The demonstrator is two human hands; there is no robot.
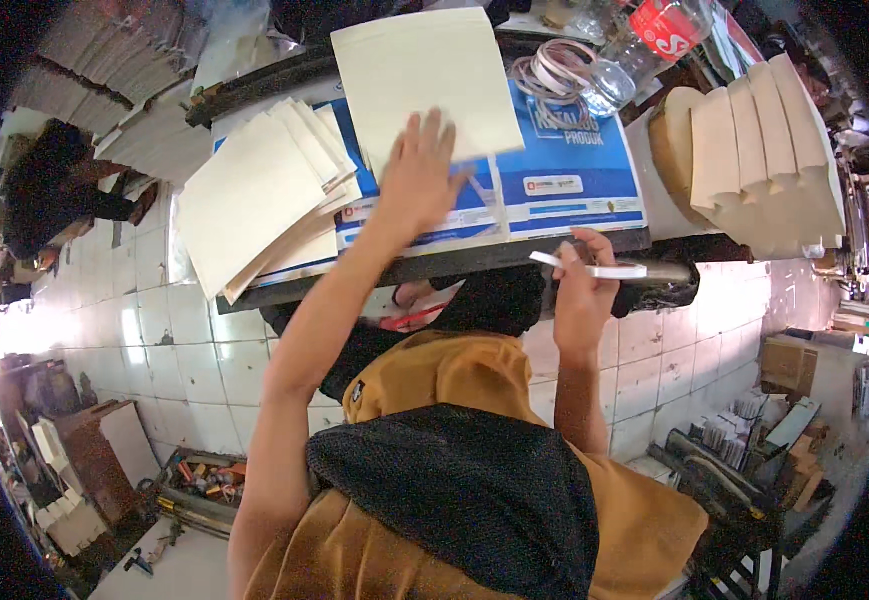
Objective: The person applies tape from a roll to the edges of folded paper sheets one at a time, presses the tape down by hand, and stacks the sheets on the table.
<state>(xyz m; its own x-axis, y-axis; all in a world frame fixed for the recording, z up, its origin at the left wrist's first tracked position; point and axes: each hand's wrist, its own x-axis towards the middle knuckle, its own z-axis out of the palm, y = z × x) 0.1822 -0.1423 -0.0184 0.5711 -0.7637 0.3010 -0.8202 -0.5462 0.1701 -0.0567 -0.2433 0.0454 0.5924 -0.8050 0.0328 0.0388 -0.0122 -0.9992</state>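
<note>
My left hand [420, 185] lies with its fingers stretched out on the near edge of a cream sheet or thin stack of paper [425, 75]; the fingers are slightly blurred. Under that paper, blue and white printed sheets [600, 165] cover the tabletop. Just off the table's front edge, my right hand [587, 290] is closed around a slim white flat stick [615, 271], which pokes out on both sides of the fingers. To the left of my left hand, folded cream papers [250, 190] are fanned out in an uneven pile.
Coiled pale strip [558, 72] and a clear plastic bottle with a red label [670, 28] lie at the back right. Thick cream paper bundles [767, 150] stand at the table's right. Behind me, a bin of mixed items [215, 478] sits on the tiled floor [195, 375].
</note>
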